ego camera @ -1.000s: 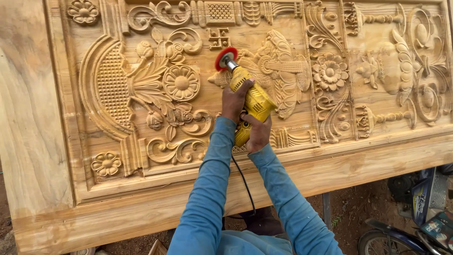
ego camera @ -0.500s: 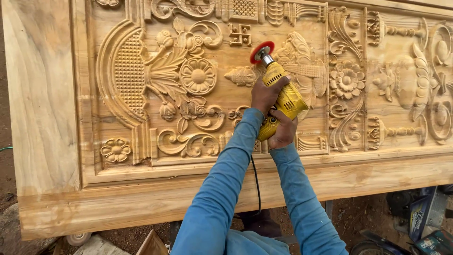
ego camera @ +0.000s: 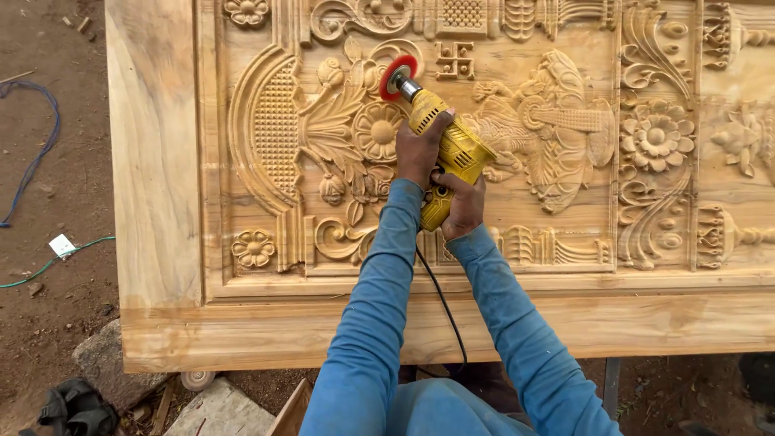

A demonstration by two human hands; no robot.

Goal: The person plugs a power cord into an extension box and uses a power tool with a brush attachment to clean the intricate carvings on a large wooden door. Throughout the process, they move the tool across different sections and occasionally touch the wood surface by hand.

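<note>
Both hands, left hand (ego camera: 418, 149) ahead and right hand (ego camera: 464, 206) behind, clench a yellow electric grinder (ego camera: 448, 153) (for steadiness, likely), its red sanding disc (ego camera: 397, 77) touching the carved pale wooden panel (ego camera: 161, 202).

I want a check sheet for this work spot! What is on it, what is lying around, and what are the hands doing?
Surface: big carved wooden panel, pale, with flowers and scrolls; the left border is plain.
Job's things: yellow power tool with a red disc at its tip, on the carving near a carved flower.
Clutter: dark bundle on the ground at lower left, a white scrap, and stone blocks under the panel's corner.
Grips: left hand wraps the tool's front; right hand holds its rear.
Cables: black cord hangs from the tool; blue cord and green cord lie on the ground.
Surroundings: bare brown dirt.
</note>
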